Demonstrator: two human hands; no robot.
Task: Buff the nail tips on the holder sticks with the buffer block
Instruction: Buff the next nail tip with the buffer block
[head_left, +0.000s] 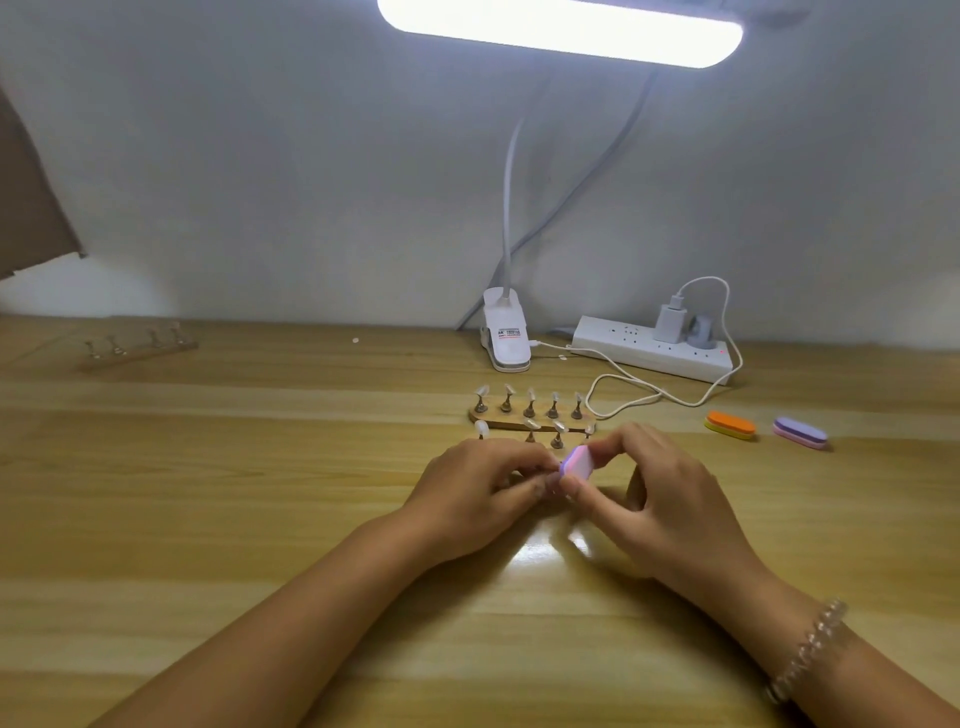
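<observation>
**Buffing one tip, both hands pinched close**

Low over the bench (260, 467), the left hand (480, 486) has its fingers curled tight on something small that they hide. I judge it to be a holder stick with its nail tip. Touching those fingers on the right is the pink buffer block (576, 461), clamped between the thumb and forefinger of the right hand (660, 499).

A hard stroke could twist the stick in the left pinch or pop the tip off. With the block this close, it could also scrape the left fingertips. The nearer row of sticks stands just beyond the knuckles, so a long stroke could knock them over.

The far-left rack (137, 347) carries what look like four sticks, though they are blurred. The wooden base (485, 415) behind the hands holds five sticks in its back row (530, 402). Four tips show in the nearer row (557, 434), and the hands may hide more. One block is in hand. Two spare buffers lie at the right, one orange (730, 425) and one purple (800, 432).
</observation>
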